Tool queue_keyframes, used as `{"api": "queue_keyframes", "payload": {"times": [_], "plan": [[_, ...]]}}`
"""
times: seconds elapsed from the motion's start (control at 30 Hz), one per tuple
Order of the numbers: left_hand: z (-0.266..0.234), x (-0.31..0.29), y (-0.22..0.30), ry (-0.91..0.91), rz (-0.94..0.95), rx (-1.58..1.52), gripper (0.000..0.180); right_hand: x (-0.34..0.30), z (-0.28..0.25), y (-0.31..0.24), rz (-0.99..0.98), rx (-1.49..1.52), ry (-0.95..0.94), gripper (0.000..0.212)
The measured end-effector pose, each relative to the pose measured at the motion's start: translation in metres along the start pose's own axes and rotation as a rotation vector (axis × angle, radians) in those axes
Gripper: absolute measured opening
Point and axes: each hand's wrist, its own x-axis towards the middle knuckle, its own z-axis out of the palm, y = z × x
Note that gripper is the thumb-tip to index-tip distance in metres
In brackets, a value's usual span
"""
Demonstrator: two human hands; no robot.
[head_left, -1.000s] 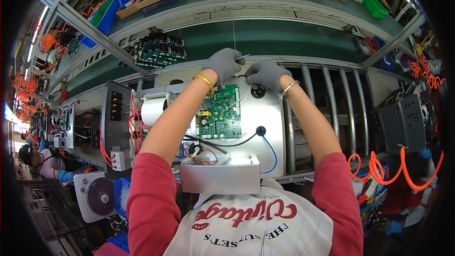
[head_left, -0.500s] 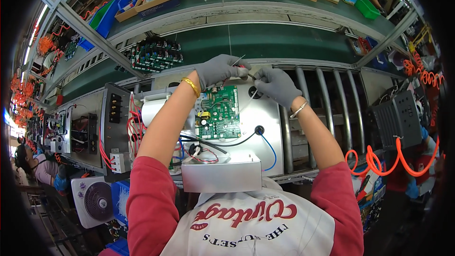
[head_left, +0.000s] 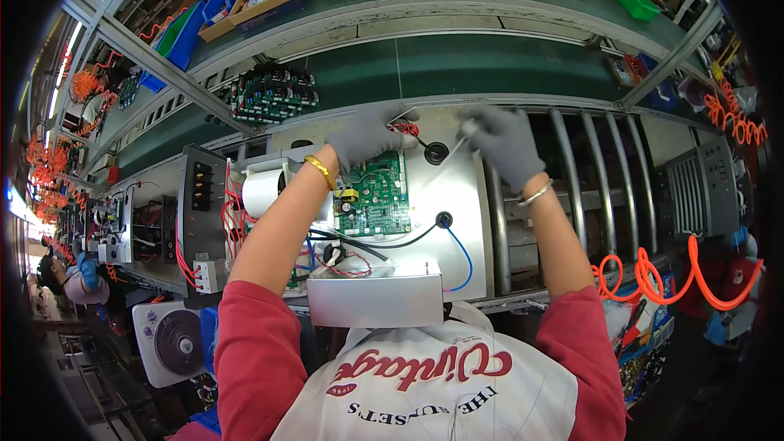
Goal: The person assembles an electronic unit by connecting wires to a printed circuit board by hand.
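My left hand [head_left: 367, 135], in a grey glove, is closed around a bundle of red and black wires [head_left: 406, 128] above the far edge of a metal panel [head_left: 453, 188]. The wires run toward a black round grommet [head_left: 436, 153] in the panel. My gloved right hand [head_left: 505, 147] is to the right, smeared by motion, with its fingers pinched on a thin white strip [head_left: 457, 147] that looks like a cable tie. Below my left hand lies a green circuit board [head_left: 380, 200] fixed to the panel. A blue wire [head_left: 471, 257] loops out of a second grommet [head_left: 444, 219].
Metal rollers [head_left: 604, 184] lie to the right, with a grey vented enclosure [head_left: 701, 188] beyond. An orange coiled hose [head_left: 653, 278] hangs at the lower right. Several circuit boards [head_left: 273, 94] are stacked at the far left. A silver box [head_left: 376, 298] stands close to my body.
My right hand has swung away to the right from my left hand, with the white strip. The left hand has shifted slightly left, and more of the red and black wires shows.
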Motion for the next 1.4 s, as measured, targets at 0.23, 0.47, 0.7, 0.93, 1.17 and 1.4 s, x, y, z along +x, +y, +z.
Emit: {"api": "queue_keyframes", "payload": {"times": [0.23, 0.47, 0.7, 0.93, 1.17, 1.4], "plan": [[0.012, -0.005, 0.004, 0.164, 0.048, 0.179, 0.046, 0.010, -0.012, -0.024, -0.446, -0.002, 0.508, 0.021], [0.017, -0.002, -0.008, 0.240, 0.146, 0.122, 0.041, 0.010, 0.001, -0.042, -0.787, -0.623, 0.525, 0.020], [0.016, -0.001, -0.004, 0.257, 0.109, 0.263, 0.044, 0.009, 0.018, -0.043, -0.885, -0.609, 0.354, 0.023], [0.019, -0.003, -0.004, 0.276, 0.125, 0.167, 0.045, 0.006, 0.028, -0.052, -0.431, 0.048, 0.162, 0.043], [0.021, -0.003, -0.005, 0.303, 0.095, 0.216, 0.047, 0.026, 0.043, -0.012, -0.329, -0.019, 0.159, 0.029], [0.017, -0.003, -0.004, 0.261, 0.035, 0.504, 0.043, 0.038, 0.067, 0.015, -0.062, 0.060, 0.073, 0.026]]}}
